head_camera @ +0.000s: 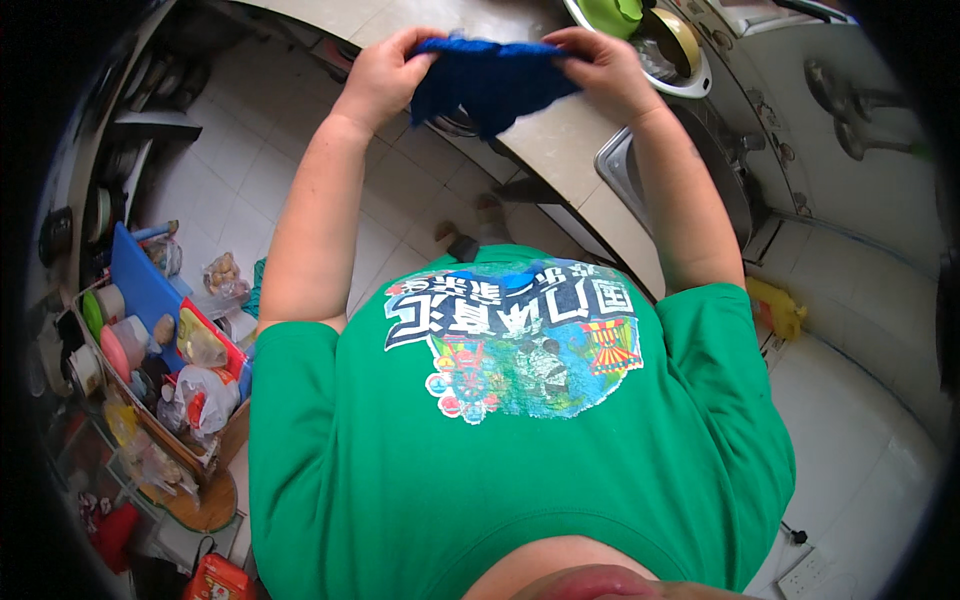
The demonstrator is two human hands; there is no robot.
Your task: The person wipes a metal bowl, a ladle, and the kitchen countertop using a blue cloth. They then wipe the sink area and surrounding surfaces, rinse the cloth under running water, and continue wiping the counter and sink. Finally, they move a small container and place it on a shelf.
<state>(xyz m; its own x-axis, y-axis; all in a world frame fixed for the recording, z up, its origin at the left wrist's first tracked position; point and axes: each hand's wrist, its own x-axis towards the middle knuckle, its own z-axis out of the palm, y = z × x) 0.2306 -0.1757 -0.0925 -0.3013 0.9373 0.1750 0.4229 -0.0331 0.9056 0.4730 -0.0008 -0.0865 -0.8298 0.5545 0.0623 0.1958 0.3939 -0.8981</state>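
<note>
A dark blue cloth (491,86) hangs between my two hands near the top of the view, its upper edge stretched and its lower edge drooping. My left hand (390,75) pinches the cloth's left corner between thumb and fingers. At the other corner, my right hand (604,71) grips it the same way. Both arms reach out, and the cloth is held up in front of the tiled countertop's edge, which it partly hides.
The tiled countertop (559,142) runs diagonally, with a metal sink (626,169) under my right forearm. A white basin (701,84) holding a green bowl (611,16) stands beyond my right hand. Left, a crowded shelf unit holds a blue board (142,277) and plastic bags (206,397).
</note>
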